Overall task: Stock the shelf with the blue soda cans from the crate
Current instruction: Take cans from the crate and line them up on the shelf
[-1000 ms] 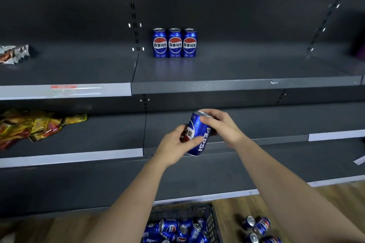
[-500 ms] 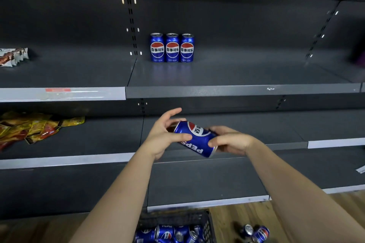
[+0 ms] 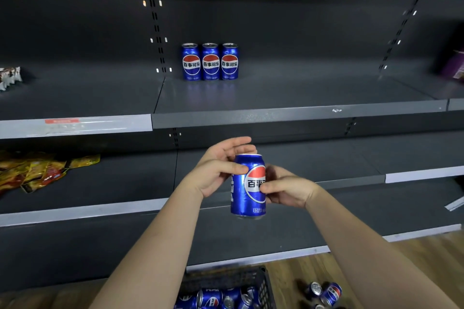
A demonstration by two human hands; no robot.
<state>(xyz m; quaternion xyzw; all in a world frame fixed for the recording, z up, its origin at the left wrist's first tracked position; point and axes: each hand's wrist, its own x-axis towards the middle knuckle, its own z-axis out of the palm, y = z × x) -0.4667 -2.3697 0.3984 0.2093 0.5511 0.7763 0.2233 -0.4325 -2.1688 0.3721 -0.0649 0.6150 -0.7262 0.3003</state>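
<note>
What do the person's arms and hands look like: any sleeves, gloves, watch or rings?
The left forearm and right forearm are bare to the frame's lower edge; no sleeve shows. The left hand and right hand wear no gloves, and no watch, band or ring is visible.

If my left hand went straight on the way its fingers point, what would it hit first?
Likely the front edge of the shelf with the three cans: the left hand points up and forward behind the held can. Depth is unclear.
</note>
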